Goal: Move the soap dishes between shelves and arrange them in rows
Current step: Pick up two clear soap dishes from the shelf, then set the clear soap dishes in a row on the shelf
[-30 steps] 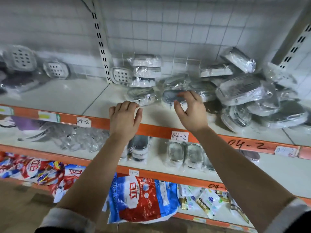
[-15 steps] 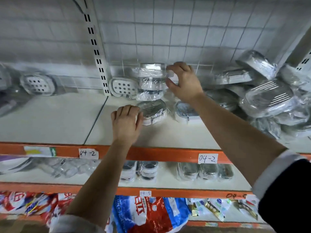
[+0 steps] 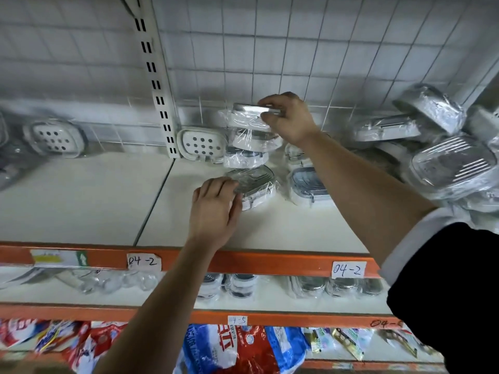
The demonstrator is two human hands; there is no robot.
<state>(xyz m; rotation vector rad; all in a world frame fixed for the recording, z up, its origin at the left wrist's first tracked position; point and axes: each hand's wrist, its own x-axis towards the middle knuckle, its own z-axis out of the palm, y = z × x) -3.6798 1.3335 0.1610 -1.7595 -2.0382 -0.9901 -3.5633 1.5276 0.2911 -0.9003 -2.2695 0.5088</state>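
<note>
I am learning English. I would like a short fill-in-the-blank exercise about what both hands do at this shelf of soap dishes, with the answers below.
1. The right hand grips the ____ dish of the stack of wrapped soap dishes.
2. The left hand touches a single wrapped dish lying in ____ of that stack.
3. The paper label on the orange shelf edge reads ____.

Missing words: top; front; 04-2

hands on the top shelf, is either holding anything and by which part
The right hand grips the topmost wrapped soap dish by its right end. The left hand only rests on the left end of the front dish.
</note>
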